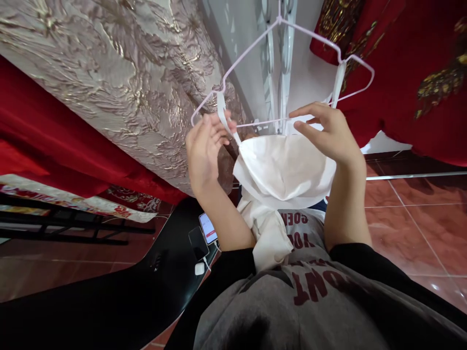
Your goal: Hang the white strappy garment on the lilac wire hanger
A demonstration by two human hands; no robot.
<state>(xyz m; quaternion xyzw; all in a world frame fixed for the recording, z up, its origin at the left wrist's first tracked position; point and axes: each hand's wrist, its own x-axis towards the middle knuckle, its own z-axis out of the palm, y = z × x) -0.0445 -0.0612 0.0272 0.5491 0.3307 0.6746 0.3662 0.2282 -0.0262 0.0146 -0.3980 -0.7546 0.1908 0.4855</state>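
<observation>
White garment (284,167) hung by two straps (339,82) from one hanger (279,20), its top cut off; left hand (205,158) curled at one strap, grip unclear; right hand (337,133) parted.

— What finish has your garment (288,167)?
— Smooth cloth, faintly satiny; its strap (221,108) appears to be flat fabric.
— And your hanger (251,47)?
— Smooth, apparently plastic.
— The hanging drape (109,87) at your left?
— Rough, crinkled fabric with a metallic sheen.
— Your tabletop (160,272)?
— Smooth, glossy; near its right edge, a phone (198,243) with a glassy face.
— Floor (419,226)?
— Polished tile.
</observation>
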